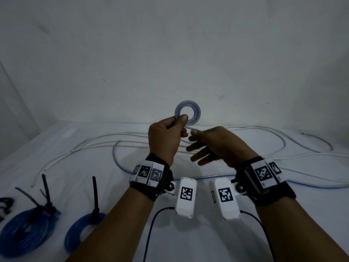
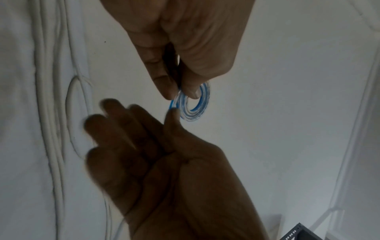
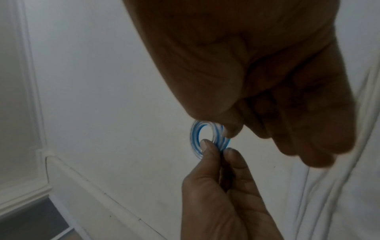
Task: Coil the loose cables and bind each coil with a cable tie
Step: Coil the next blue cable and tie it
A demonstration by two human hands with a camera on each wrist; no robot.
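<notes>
My left hand [image 1: 181, 120] holds up a small flat coil of clear-blue cable [image 1: 188, 112] above the white table, pinching its lower edge between thumb and forefinger. In the left wrist view the same pinch [image 2: 180, 92] sits on the coil [image 2: 195, 104]. My right hand [image 1: 192, 137] is just right of it with straight, spread fingers, and its thumb touches the cable's tail where that leaves the coil. In the right wrist view the right thumb [image 3: 230, 129] rests against the coil's rim [image 3: 197, 129]. The rest of this cable [image 1: 120, 163] lies loose on the table, partly hidden behind my wrists.
Two dark blue coils [image 1: 28, 229] [image 1: 83, 231] lie at the front left, each bound with a black cable tie [image 1: 94, 197] that sticks up. More black ties [image 1: 5, 203] lie at the far left edge. Loose white cables [image 1: 94, 142] run across the back of the table.
</notes>
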